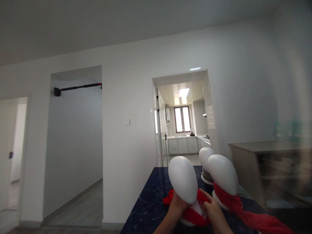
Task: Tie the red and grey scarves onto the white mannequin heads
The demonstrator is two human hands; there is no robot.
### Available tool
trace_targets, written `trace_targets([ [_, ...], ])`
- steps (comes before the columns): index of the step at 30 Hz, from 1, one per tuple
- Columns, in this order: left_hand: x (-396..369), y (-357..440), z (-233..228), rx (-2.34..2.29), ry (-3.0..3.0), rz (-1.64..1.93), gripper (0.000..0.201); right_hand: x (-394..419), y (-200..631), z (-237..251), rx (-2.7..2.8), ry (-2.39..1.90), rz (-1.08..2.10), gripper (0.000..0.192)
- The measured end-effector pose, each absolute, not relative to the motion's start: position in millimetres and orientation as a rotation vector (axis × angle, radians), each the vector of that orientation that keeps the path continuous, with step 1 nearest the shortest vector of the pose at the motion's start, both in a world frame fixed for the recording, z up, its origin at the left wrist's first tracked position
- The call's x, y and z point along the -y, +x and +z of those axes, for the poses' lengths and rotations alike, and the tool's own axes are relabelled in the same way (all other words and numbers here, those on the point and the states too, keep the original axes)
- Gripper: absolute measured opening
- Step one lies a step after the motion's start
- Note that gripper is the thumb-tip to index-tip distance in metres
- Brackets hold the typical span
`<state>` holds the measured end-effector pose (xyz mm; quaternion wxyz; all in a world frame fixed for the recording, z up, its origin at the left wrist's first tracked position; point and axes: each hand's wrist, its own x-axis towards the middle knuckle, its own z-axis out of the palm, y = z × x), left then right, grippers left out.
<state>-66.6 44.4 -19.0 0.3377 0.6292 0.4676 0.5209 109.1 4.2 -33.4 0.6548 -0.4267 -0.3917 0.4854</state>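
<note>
While both hands work low at the near edge of the dark blue desk (148,201), they close around a red scarf (192,215) wrapped at the neck of the nearest white mannequin head (183,179). The left hand (177,204) pinches the cloth on its left side; the right hand (212,208) grips it on the right, fingers curled shut. The head stands upright between them, tilted slightly back. Just to the right stands a second head (223,174) with its own red scarf (253,218) trailing right along the desk. A third head (205,156) sits behind. Open desk lies to the left; a wooden cabinet (263,162) stands well to the right.
</note>
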Motion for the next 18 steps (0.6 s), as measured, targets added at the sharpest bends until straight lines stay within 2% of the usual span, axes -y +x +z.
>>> trace_targets([
  [8,-35,-151,-5,-1.189,1.548,1.546,0.101,10,179,-2,1.025,-1.115,0.899,0.068],
  [13,-31,-169,10,-1.065,1.469,1.554,0.092,6,184,-2,0.993,-1.176,0.822,0.073],
  [18,-11,-172,13,-0.870,1.170,1.371,0.079,-11,181,-15,0.821,-1.026,0.845,0.082],
])
